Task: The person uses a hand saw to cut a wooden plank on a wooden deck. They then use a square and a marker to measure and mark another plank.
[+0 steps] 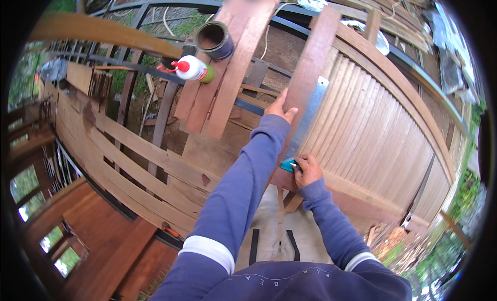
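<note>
My left hand (280, 106) is closed on the long edge of a reddish-brown board (309, 57) that lies along the slatted panel. Beside that board runs a steel try square (308, 119) with a turquoise handle (288, 165). My right hand (308, 171) is at this handle, its fingers closed around a small pointed marking tool (295, 166), probably a pencil. The pale louvred wooden panel (373, 135) lies under and to the right of the square, framed by a curved top rail (414, 99).
At upper left, an open tin (222, 47) and a red-capped glue bottle (199, 70) stand on loose boards (233, 94). A slatted wooden piece (134, 156), a metal frame (140, 13) and an orange-handled tool (171, 229) are left. Timber offcuts (383, 16) lie at upper right.
</note>
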`<state>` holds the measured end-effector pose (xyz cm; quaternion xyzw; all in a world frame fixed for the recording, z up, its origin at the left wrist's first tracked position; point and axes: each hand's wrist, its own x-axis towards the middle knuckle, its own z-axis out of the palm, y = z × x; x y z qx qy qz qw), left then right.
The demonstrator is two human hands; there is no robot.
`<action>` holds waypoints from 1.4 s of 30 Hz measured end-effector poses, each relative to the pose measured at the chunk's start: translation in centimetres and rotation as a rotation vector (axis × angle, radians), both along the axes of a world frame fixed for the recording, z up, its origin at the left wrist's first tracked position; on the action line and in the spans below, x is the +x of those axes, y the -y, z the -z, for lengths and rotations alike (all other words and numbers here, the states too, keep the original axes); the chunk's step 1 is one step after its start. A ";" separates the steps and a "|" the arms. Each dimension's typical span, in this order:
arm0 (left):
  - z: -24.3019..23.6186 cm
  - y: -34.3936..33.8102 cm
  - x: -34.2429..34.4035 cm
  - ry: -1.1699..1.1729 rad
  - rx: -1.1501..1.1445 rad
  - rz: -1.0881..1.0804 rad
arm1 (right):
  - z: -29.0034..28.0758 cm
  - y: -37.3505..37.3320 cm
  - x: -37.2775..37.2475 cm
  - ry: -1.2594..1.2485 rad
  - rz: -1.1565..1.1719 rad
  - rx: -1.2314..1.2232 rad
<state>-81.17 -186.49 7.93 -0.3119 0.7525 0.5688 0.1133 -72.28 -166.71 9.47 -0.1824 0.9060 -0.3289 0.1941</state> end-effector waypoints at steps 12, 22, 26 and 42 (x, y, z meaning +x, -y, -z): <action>-0.6 -0.2 1.1 0.124 -0.052 -0.048 | -0.1 -1.0 -0.3 0.019 0.028 0.087; 1.7 -0.7 11.3 -0.161 -0.143 -0.119 | -0.5 -1.0 -1.4 0.055 -0.061 0.138; 1.0 -0.4 17.9 -0.159 -0.163 -0.157 | 0.2 -1.7 -1.6 0.077 -0.143 0.142; -0.5 -3.6 25.2 0.096 0.001 -0.515 | -0.2 -3.2 -3.9 0.125 -0.342 0.150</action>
